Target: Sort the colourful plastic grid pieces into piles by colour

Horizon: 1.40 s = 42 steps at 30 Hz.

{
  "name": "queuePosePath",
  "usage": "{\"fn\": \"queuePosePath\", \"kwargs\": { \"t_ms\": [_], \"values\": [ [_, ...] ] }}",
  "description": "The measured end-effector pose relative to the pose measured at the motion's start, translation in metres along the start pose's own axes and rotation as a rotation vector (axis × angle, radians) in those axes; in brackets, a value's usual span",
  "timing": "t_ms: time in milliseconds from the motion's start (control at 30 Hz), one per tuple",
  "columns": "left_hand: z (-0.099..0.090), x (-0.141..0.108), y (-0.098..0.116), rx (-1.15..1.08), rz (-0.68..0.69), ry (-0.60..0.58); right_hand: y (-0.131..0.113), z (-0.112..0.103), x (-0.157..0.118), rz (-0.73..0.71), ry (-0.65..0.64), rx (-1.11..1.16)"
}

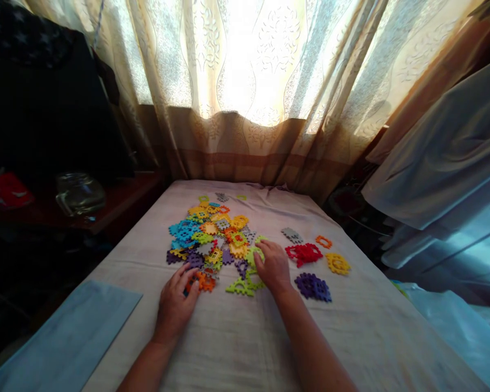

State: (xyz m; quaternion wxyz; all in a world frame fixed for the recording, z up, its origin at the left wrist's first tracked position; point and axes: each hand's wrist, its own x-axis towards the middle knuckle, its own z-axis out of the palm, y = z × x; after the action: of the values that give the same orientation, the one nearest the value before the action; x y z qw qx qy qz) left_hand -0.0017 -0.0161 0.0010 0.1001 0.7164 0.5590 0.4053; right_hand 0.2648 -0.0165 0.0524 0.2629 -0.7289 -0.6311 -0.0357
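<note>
Colourful plastic interlocking pieces with notched edges lie in a loose pile [212, 234] on a cloth-covered table. My left hand [175, 302] rests at the pile's near left edge, thumb and fingers apart. Its fingertips are beside the orange pieces [206, 282] and a dark blue piece partly hidden by them. My right hand [274, 265] reaches over lime green pieces [240, 288] at the pile's right side. Its thumb and index finger are apart and touch or hover just above the green; the other fingertips are hidden.
Right of my right hand lie sorted groups: red pieces [304, 253], purple pieces [313, 287], yellow pieces [338, 263], grey pieces [292, 235] and an orange piece [323, 242]. A light blue sheet [73, 337] covers the left near corner. Curtains [245, 136] hang behind the table.
</note>
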Motion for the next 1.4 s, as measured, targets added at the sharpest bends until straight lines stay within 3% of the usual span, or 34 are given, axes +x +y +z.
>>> {"fn": "queuePosePath", "kwargs": {
  "t_ms": [167, 267, 400, 633, 767, 933, 1267, 1400],
  "values": [
    [-0.001, 0.001, 0.002, -0.054, -0.014, 0.028, -0.067, 0.025, 0.013, -0.215, -0.143, 0.082],
    [-0.001, 0.002, 0.003, -0.076, -0.037, 0.038, -0.089, 0.033, 0.028, -0.217, -0.231, 0.046],
    [0.0, 0.002, 0.002, -0.091, -0.058, 0.054, -0.095, 0.042, 0.041, -0.194, -0.342, 0.027],
    [0.004, 0.002, -0.001, -0.107, -0.057, 0.068, -0.104, 0.052, 0.034, -0.211, -0.281, 0.028],
    [0.004, 0.002, 0.0, -0.112, -0.063, 0.074, -0.105, 0.044, 0.027, -0.194, -0.232, 0.006],
    [0.001, 0.002, 0.002, -0.109, -0.062, 0.058, -0.075, 0.018, 0.013, -0.112, -0.191, -0.036],
    [0.0, 0.004, -0.004, -0.07, -0.032, 0.047, 0.044, -0.03, 0.001, 0.301, -0.047, -0.103],
    [0.002, 0.005, -0.008, -0.049, -0.029, 0.034, 0.079, -0.041, 0.001, 0.484, 0.03, -0.171]
  ]
}}
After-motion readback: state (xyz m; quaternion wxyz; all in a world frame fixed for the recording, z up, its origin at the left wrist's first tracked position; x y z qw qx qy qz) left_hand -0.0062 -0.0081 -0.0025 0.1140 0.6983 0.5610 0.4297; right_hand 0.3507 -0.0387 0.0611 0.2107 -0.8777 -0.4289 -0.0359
